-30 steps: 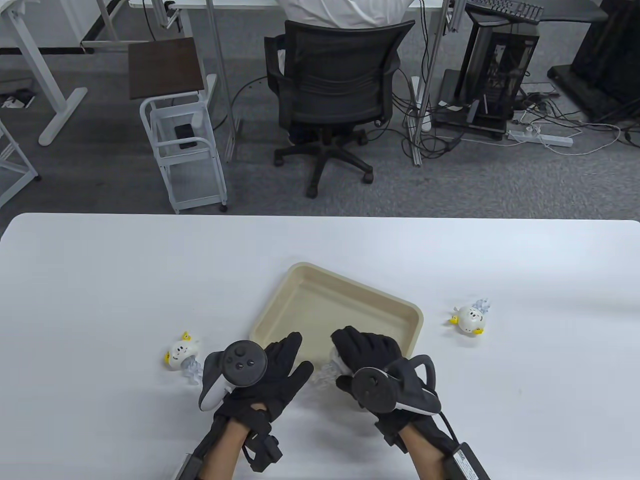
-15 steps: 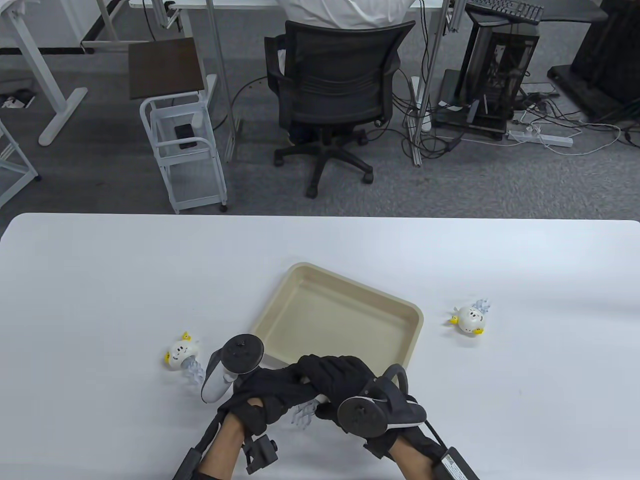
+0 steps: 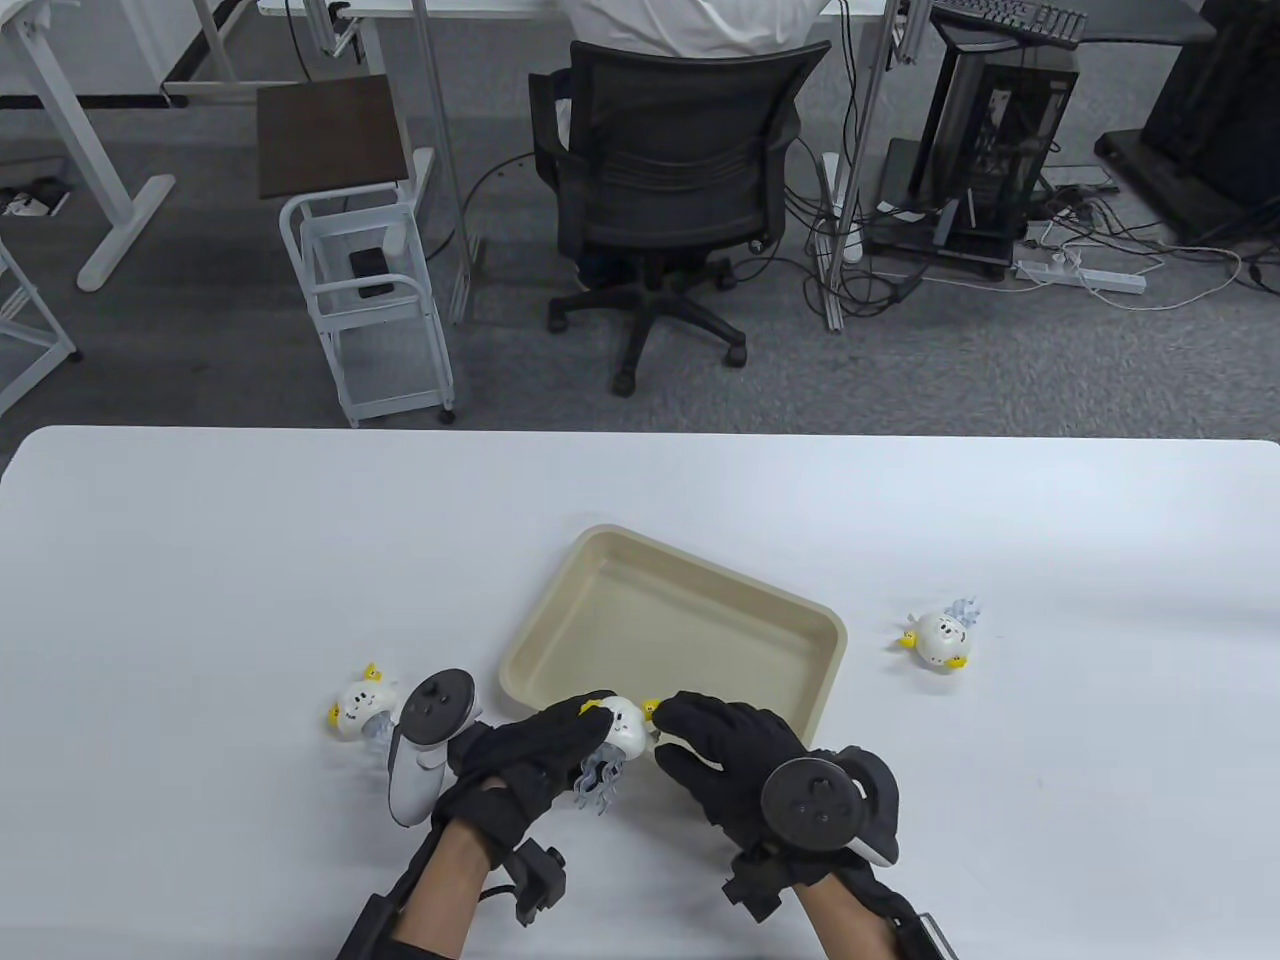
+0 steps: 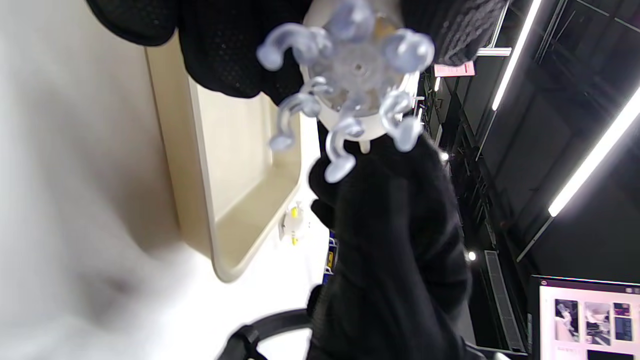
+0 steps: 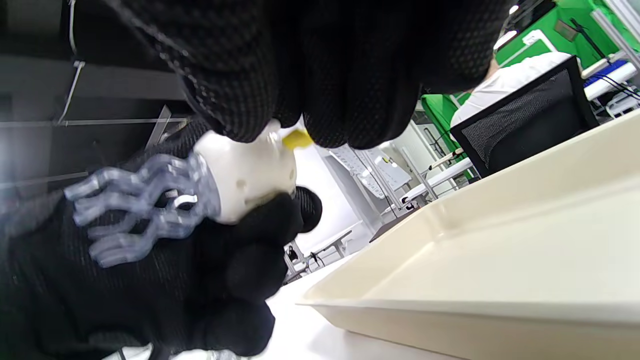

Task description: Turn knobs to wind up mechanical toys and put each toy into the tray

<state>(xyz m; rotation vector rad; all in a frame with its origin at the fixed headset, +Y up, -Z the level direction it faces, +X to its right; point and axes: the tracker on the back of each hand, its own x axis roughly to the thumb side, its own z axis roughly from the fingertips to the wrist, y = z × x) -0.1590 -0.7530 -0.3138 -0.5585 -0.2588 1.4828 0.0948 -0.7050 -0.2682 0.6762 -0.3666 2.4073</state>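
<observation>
A white wind-up toy with yellow nubs and clear bluish tentacles is held just above the table at the near rim of the beige tray. My left hand grips its body from the left. My right hand pinches its right side with curled fingers. In the left wrist view the toy shows its tentacled underside. In the right wrist view the toy sits between my right fingers above and the left glove below. Nothing lies in the tray.
Two more such toys lie on the white table: one just left of my left hand, one to the right of the tray. Beyond the table's far edge stands an office chair with a seated person.
The hands, overlapped near the table's front half a second ago, have drawn apart and moved up to the tray's near rim. The toy's white head now shows between them.
</observation>
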